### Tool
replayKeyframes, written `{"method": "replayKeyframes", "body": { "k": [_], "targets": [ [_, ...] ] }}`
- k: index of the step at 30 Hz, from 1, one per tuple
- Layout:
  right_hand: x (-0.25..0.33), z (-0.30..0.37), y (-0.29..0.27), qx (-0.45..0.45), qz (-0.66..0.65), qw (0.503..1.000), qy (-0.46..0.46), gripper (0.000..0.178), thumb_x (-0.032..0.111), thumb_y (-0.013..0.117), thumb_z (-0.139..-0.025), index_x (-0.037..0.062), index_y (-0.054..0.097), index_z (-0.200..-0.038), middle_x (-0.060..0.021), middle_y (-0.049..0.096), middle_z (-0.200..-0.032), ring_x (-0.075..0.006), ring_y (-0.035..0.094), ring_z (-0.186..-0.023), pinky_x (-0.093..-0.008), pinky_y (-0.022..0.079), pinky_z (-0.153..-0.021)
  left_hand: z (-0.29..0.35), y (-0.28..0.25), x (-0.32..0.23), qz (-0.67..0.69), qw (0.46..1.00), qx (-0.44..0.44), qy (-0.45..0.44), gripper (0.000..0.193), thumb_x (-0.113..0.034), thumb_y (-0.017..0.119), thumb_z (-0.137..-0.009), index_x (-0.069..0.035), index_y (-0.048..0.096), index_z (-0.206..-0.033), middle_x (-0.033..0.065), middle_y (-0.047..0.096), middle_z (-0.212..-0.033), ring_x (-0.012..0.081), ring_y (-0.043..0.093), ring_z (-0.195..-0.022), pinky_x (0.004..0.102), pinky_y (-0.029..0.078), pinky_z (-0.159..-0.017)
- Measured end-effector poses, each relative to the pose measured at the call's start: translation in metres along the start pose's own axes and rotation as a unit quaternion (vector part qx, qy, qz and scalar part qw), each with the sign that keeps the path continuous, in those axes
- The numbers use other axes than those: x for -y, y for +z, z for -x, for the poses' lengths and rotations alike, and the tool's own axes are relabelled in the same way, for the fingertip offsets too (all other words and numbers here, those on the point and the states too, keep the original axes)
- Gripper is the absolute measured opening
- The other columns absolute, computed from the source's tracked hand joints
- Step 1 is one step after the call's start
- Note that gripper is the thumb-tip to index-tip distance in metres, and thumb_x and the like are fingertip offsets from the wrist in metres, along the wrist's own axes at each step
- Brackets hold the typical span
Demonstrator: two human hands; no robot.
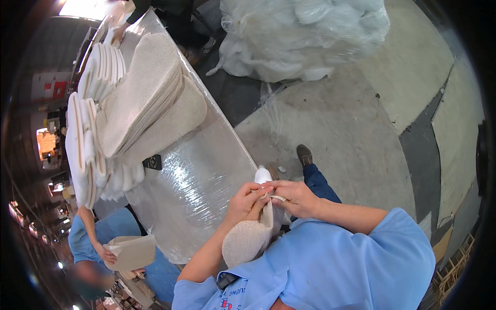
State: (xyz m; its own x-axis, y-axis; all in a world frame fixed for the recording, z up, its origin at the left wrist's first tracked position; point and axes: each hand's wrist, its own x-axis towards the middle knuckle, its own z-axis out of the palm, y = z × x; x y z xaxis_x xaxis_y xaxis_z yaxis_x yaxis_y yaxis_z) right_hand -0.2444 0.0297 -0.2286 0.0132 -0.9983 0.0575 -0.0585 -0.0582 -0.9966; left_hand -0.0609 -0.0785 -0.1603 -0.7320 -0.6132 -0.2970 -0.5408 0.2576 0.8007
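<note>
My left hand [247, 200] and my right hand [295, 198] meet in front of my chest, fingers pinched on the edge of a beige woven fabric cover [247, 240]. The cover hangs below my left hand against my shirt, curved and partly folded. Between the two hands its edge is drawn up, and the fingertips hide what exactly they grip. Just beyond my fingers shows a white rounded piece [262, 174]; whether it joins the cover I cannot tell. A plastic-wrapped table [201, 181] lies to the left of my hands.
On the table are a stack of beige fabric covers [150, 88], folded white padding [80, 144] and a small black object [153, 162]. Left, a co-worker in blue holds a beige piece [135, 253]. Another person's hand [119, 35] is at the far end. A plastic-wrapped white bundle [305, 39] lies beyond.
</note>
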Motion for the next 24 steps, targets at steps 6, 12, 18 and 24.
{"method": "replayKeyframes", "body": {
  "k": [6,12,18,24],
  "targets": [
    [-0.012,0.002,0.012,-0.072,-0.016,0.995,0.073,0.027,0.024,0.063,-0.103,-0.0006,0.073,-0.107,-0.0157,0.071,-0.126,-0.0299,0.07,-0.11,-0.0378,0.056,-0.094,-0.018,0.012,0.016,0.156,0.983,-0.017,-0.095,0.017,-0.017,0.073,-0.097,-0.001,0.078,-0.103,0.005,0.062,-0.093,0.0147,0.059,-0.085,0.0286,0.046,-0.075],
    [-0.02,0.0,0.022,-0.099,-0.124,0.978,0.134,0.031,0.026,0.059,-0.108,-0.0028,0.069,-0.102,-0.0083,0.061,-0.122,-0.0171,0.058,-0.103,-0.0304,0.047,-0.09,-0.027,0.019,0.033,0.218,0.965,0.011,-0.145,0.022,-0.019,0.071,-0.1,0.003,0.076,-0.1,0.0016,0.055,-0.084,0.0116,0.05,-0.08,0.0283,0.04,-0.072],
    [-0.034,-0.011,0.033,-0.104,-0.232,0.952,0.17,0.032,0.028,0.057,-0.109,-0.0006,0.072,-0.109,-0.0063,0.057,-0.126,-0.0172,0.05,-0.119,-0.0315,0.039,-0.104,-0.031,0.009,0.033,0.231,0.951,-0.006,-0.206,0.024,-0.02,0.069,-0.102,0.002,0.077,-0.1,-0.0004,0.059,-0.084,0.0094,0.053,-0.08,0.0272,0.042,-0.071],
    [-0.042,-0.013,0.039,-0.114,-0.375,0.894,0.215,0.033,0.029,0.055,-0.11,0.0017,0.073,-0.116,-0.0016,0.047,-0.129,-0.0141,0.043,-0.122,-0.0293,0.033,-0.108,-0.044,0.01,0.045,0.401,0.849,0.019,-0.342,0.026,-0.023,0.068,-0.103,0.001,0.077,-0.11,0.0019,0.072,-0.091,0.0082,0.062,-0.078,0.0257,0.049,-0.07]
  ]
}}
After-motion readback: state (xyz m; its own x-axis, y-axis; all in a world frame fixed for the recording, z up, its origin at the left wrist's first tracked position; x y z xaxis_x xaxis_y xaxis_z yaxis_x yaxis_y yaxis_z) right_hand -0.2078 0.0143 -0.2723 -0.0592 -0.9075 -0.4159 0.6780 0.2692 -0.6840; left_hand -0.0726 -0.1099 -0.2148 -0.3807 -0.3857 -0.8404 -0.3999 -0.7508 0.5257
